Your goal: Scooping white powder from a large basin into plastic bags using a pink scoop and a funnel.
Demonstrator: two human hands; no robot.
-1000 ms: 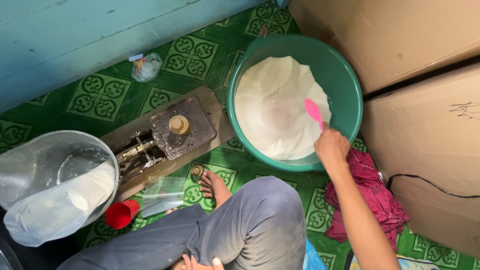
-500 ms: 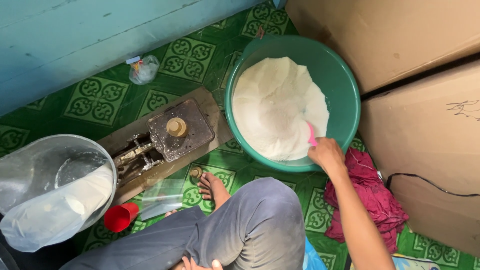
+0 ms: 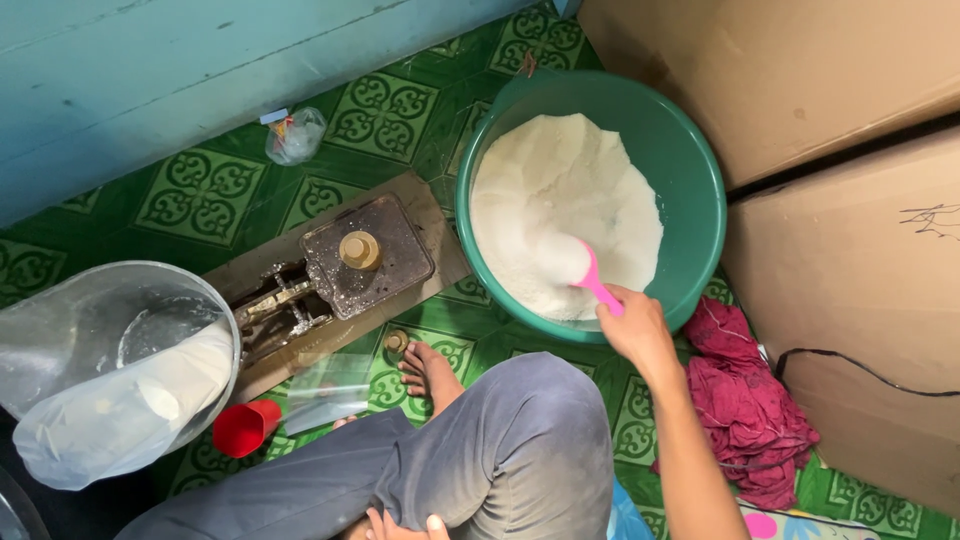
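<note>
Our right hand [image 3: 632,328] had its fingers closed around a pink scoop [image 3: 592,283], dipped in white powder [image 3: 560,200] inside the green basin [image 3: 690,180] on the floor. Of our left hand [image 3: 400,525], resting on the knee, we saw too little to judge its fingers.

Grey trousers [image 3: 480,450], bare foot [image 3: 428,368], bare forearm [image 3: 690,450], no sleeve.

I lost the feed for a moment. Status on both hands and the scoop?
Right hand grips pink scoop, loaded in white powder in green basin. Left hand rests on leg. Nothing blocks.
</note>
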